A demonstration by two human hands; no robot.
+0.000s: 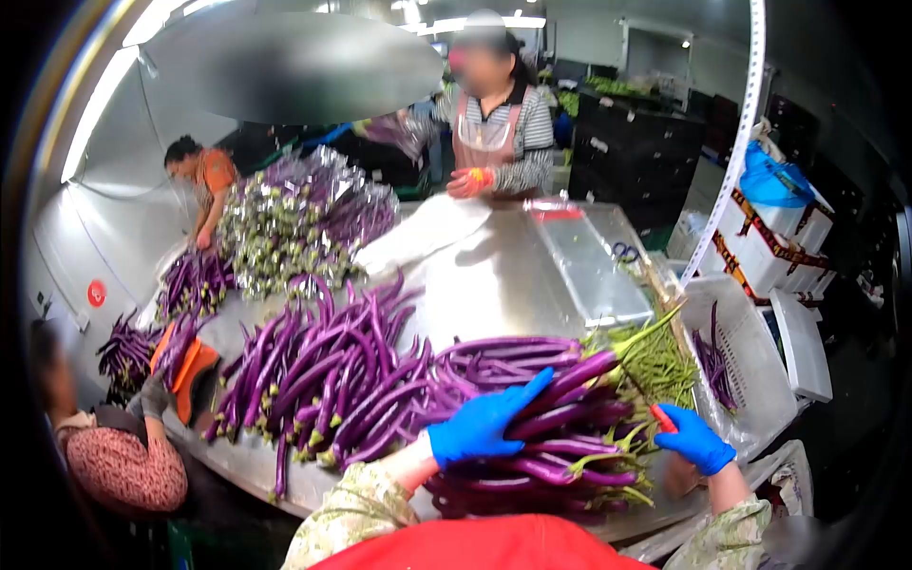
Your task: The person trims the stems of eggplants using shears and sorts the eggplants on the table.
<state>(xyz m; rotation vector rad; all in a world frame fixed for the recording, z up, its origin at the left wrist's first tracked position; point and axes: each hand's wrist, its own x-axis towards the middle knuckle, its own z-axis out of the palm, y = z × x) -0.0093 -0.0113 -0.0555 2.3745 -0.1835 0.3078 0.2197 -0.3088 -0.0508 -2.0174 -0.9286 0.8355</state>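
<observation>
My left hand (484,423), in a blue glove, is wrapped against a long purple eggplant (578,376), whose green stem points up and right. Part of its grip is hidden by the eggplants. Below and around it lies a stacked heap of eggplants (551,465), stem ends toward the right. My right hand (701,439), also blue-gloved, is closed on a red-handled tool (663,418) just right of those stems. A thin dark part seems to extend from the handle; its exact kind is unclear.
Loose eggplants (323,366) and bagged ones (294,214) cover the metal table (465,285) leftward. Cut stems (655,361) lie beside a white crate (760,380). Scissors (625,252) rest farther back. A person (494,123) stands opposite; two others work at left.
</observation>
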